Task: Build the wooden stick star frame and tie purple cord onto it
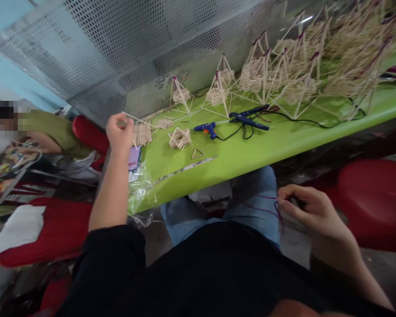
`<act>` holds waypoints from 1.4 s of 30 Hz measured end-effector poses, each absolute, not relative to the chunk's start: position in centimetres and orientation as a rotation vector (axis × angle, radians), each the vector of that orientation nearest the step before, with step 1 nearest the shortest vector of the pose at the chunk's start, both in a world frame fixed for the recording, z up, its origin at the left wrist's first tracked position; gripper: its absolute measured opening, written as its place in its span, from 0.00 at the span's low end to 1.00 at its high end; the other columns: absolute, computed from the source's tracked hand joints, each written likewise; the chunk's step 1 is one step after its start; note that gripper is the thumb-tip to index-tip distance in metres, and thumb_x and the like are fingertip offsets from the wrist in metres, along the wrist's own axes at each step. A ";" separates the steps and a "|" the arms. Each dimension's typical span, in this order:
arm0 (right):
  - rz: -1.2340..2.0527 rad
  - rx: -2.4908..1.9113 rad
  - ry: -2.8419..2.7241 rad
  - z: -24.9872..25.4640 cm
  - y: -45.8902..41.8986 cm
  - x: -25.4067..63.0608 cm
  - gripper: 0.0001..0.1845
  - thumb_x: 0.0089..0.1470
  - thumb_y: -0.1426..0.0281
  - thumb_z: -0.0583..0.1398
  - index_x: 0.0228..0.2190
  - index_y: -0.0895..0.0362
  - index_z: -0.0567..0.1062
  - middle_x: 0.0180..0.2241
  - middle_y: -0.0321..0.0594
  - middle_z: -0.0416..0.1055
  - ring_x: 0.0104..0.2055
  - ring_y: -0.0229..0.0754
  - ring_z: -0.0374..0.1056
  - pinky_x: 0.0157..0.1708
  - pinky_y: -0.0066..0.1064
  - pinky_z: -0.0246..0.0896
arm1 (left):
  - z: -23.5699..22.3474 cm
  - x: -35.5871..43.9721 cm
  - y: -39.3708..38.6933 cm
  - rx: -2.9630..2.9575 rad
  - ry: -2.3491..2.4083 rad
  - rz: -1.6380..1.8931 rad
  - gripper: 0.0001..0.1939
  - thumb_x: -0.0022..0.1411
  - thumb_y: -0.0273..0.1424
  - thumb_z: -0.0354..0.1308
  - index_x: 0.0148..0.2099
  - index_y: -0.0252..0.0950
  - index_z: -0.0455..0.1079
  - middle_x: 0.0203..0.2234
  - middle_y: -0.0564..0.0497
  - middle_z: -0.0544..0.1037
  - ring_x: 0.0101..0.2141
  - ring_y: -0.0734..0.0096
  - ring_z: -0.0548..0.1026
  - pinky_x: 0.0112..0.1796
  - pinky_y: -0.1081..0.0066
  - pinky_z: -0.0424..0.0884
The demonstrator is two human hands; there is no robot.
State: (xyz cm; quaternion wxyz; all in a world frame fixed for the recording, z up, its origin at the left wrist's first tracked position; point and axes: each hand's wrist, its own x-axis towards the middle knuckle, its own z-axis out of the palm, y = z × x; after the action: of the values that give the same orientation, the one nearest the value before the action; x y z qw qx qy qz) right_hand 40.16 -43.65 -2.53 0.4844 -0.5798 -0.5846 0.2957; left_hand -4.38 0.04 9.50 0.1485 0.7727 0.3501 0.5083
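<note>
thread, purple and slack, is pinched in our right hand; our left hand curls at the table's left edge, its hold unclear.

Purple thread: thin, slack, one end in the right hand's fingers, strands trailing left of it over the jeans. Thin wooden stick: pale, straight, runs out rightward from the left hand's fingertips, slanting slightly toward the wearer, above loose sticks just beside that hand.
</note>
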 end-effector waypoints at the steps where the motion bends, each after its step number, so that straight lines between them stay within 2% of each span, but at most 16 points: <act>1: 0.719 -1.377 -1.462 -2.6 -42.7 39.4 0.07 0.64 0.59 0.72 0.33 0.43 0.84 0.29 0.41 0.81 0.26 0.52 0.76 0.26 0.45 0.75 | 8.8 -3.4 -4.2 2.181 1.063 1.491 0.29 0.67 0.61 0.74 0.44 0.39 0.78 0.29 0.60 0.77 0.32 0.78 0.71 0.38 0.66 0.62; 3: 0.712 -1.271 -1.536 -2.5 -40.6 37.2 0.06 0.66 0.62 0.71 0.34 0.46 0.84 0.30 0.38 0.82 0.27 0.48 0.77 0.29 0.40 0.75 | 6.8 -0.7 -13.7 2.212 1.015 1.329 0.18 0.75 0.52 0.70 0.50 0.43 0.85 0.40 0.52 0.88 0.38 0.70 0.81 0.41 0.62 0.72; 5: 0.699 -1.186 -1.595 -2.1 -38.5 34.5 0.05 0.66 0.67 0.70 0.35 0.47 0.83 0.31 0.36 0.82 0.28 0.44 0.76 0.31 0.36 0.74 | 4.5 2.2 -22.5 2.228 0.805 1.131 0.08 0.76 0.43 0.72 0.49 0.47 0.87 0.44 0.50 0.90 0.45 0.63 0.86 0.48 0.59 0.79; 7: 0.703 -1.097 -1.633 -1.5 -36.7 32.0 0.05 0.67 0.69 0.70 0.36 0.48 0.83 0.31 0.36 0.81 0.29 0.43 0.75 0.33 0.36 0.73 | 2.4 4.6 -28.6 2.101 0.713 1.145 0.06 0.75 0.41 0.72 0.51 0.49 0.87 0.46 0.49 0.90 0.49 0.58 0.87 0.53 0.55 0.82; 9: 0.699 -0.967 -1.654 -0.6 -35.4 30.1 0.03 0.67 0.68 0.72 0.38 0.48 0.84 0.35 0.38 0.80 0.34 0.44 0.76 0.37 0.38 0.74 | 0.7 6.0 -31.6 1.974 0.731 1.167 0.12 0.74 0.43 0.73 0.57 0.51 0.85 0.49 0.47 0.90 0.47 0.56 0.87 0.52 0.52 0.83; 13: 0.605 -0.847 -1.712 1.2 -34.1 27.9 0.04 0.66 0.68 0.73 0.42 0.47 0.86 0.44 0.42 0.79 0.45 0.50 0.78 0.49 0.47 0.76 | -0.5 6.2 -32.1 1.756 0.723 1.188 0.12 0.71 0.45 0.76 0.53 0.51 0.85 0.45 0.48 0.90 0.45 0.54 0.88 0.50 0.51 0.84; 17: 0.565 -0.900 -1.727 2.0 -33.6 26.9 0.01 0.68 0.66 0.71 0.41 0.46 0.87 0.42 0.43 0.79 0.44 0.51 0.77 0.47 0.49 0.77 | -0.2 5.4 -31.5 1.704 0.684 1.250 0.09 0.72 0.46 0.75 0.44 0.49 0.86 0.41 0.48 0.89 0.44 0.55 0.87 0.49 0.51 0.84; 24: 0.748 -0.918 -1.521 0.1 -33.9 24.9 0.02 0.70 0.64 0.73 0.43 0.47 0.89 0.41 0.40 0.83 0.44 0.48 0.79 0.47 0.44 0.75 | -1.1 4.5 -30.6 1.566 0.611 1.340 0.07 0.71 0.46 0.76 0.43 0.51 0.89 0.46 0.48 0.88 0.50 0.58 0.86 0.56 0.50 0.84; 28: 0.817 -0.972 -1.479 -1.5 -34.6 23.9 0.09 0.71 0.59 0.72 0.40 0.50 0.87 0.41 0.41 0.84 0.43 0.47 0.81 0.47 0.43 0.77 | -2.4 4.8 -30.6 1.287 0.529 1.357 0.09 0.68 0.49 0.78 0.41 0.53 0.90 0.45 0.50 0.92 0.55 0.53 0.88 0.63 0.44 0.85; 30: 0.742 -1.002 -1.498 -2.1 -34.0 25.1 0.10 0.71 0.59 0.71 0.40 0.50 0.87 0.39 0.41 0.84 0.42 0.47 0.80 0.46 0.42 0.76 | -2.8 5.1 -30.7 1.187 0.519 1.325 0.10 0.66 0.49 0.79 0.39 0.52 0.88 0.43 0.52 0.92 0.55 0.51 0.89 0.66 0.42 0.84; 32: 0.553 -1.122 -1.527 -2.7 -32.0 28.1 0.09 0.71 0.60 0.71 0.40 0.51 0.87 0.39 0.42 0.83 0.43 0.47 0.79 0.46 0.42 0.76 | -2.9 5.2 -30.8 1.099 0.507 1.276 0.12 0.65 0.49 0.80 0.37 0.49 0.87 0.42 0.52 0.93 0.51 0.53 0.91 0.64 0.43 0.86; 35: 0.157 -1.671 -1.581 -3.5 -26.8 35.0 0.05 0.69 0.66 0.71 0.44 0.52 0.88 0.47 0.48 0.85 0.50 0.48 0.78 0.52 0.39 0.73 | -2.7 5.4 -30.5 0.972 0.442 1.261 0.13 0.63 0.47 0.82 0.35 0.47 0.86 0.37 0.54 0.92 0.42 0.62 0.92 0.54 0.57 0.89; 37: 0.043 -1.905 -1.489 -4.0 -23.0 39.7 0.14 0.63 0.72 0.75 0.50 0.61 0.87 0.54 0.65 0.82 0.59 0.54 0.73 0.62 0.46 0.65 | -2.5 5.6 -30.1 0.921 0.408 1.296 0.13 0.62 0.44 0.84 0.35 0.45 0.87 0.33 0.54 0.91 0.38 0.67 0.91 0.48 0.66 0.89; 39: -0.045 -2.073 -1.405 -4.5 -20.1 43.3 0.26 0.67 0.68 0.73 0.62 0.66 0.83 0.69 0.79 0.69 0.68 0.59 0.66 0.66 0.55 0.56 | -2.5 5.7 -29.8 0.922 0.412 1.341 0.12 0.63 0.42 0.83 0.36 0.42 0.87 0.33 0.53 0.91 0.38 0.70 0.91 0.46 0.69 0.88; 41: -0.068 -2.223 -1.356 -5.0 -18.2 45.6 0.29 0.72 0.62 0.71 0.65 0.67 0.81 0.72 0.82 0.65 0.70 0.63 0.63 0.65 0.59 0.52 | -2.6 5.7 -29.6 0.975 0.416 1.377 0.11 0.67 0.40 0.81 0.38 0.40 0.88 0.35 0.51 0.92 0.36 0.71 0.91 0.43 0.71 0.88; 42: -0.070 -2.287 -1.346 -5.2 -17.5 46.2 0.28 0.74 0.60 0.69 0.64 0.67 0.81 0.71 0.82 0.66 0.69 0.63 0.64 0.64 0.59 0.51 | -2.7 5.6 -29.5 1.007 0.414 1.392 0.10 0.69 0.39 0.80 0.39 0.39 0.88 0.36 0.50 0.92 0.33 0.72 0.90 0.40 0.73 0.88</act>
State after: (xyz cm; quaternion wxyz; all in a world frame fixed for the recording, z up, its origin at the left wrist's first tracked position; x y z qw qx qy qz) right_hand 46.23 -17.55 -5.23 0.2411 -0.8362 -0.4920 -0.0257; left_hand 5.63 -29.47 -2.65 0.6344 0.4407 0.1810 0.6087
